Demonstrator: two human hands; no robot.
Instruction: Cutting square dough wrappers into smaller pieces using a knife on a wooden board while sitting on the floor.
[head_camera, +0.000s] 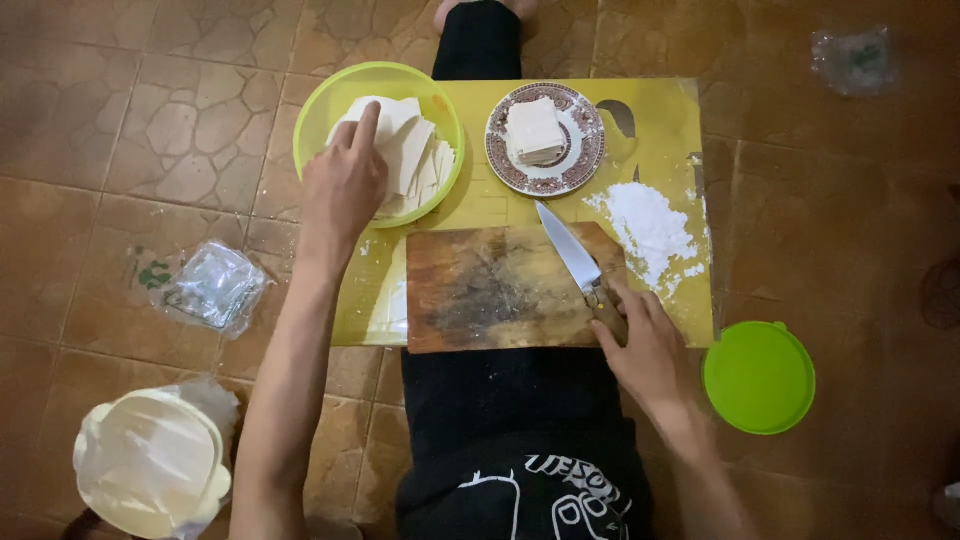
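My left hand (343, 183) reaches into a lime-green bowl (320, 110) and rests its fingers on a heap of pale square dough sheets (412, 150). My right hand (640, 345) grips the wooden handle of a kitchen knife (567, 250), whose blade lies flat across the right end of a worn wooden cutting board (490, 290). A patterned brown-and-white plate (578, 150) behind the board carries a small stack of square sheets (535, 130). A pile of white flour (650, 225) lies on the yellow mat (660, 110) to the right.
A green round lid (758, 376) lies on the tiled floor at the right. Crumpled clear plastic (213, 287) sits left of the mat, another piece of clear plastic (852, 60) at the far right. A cream container (150, 465) stands at the lower left. My dark-clothed legs run under the mat.
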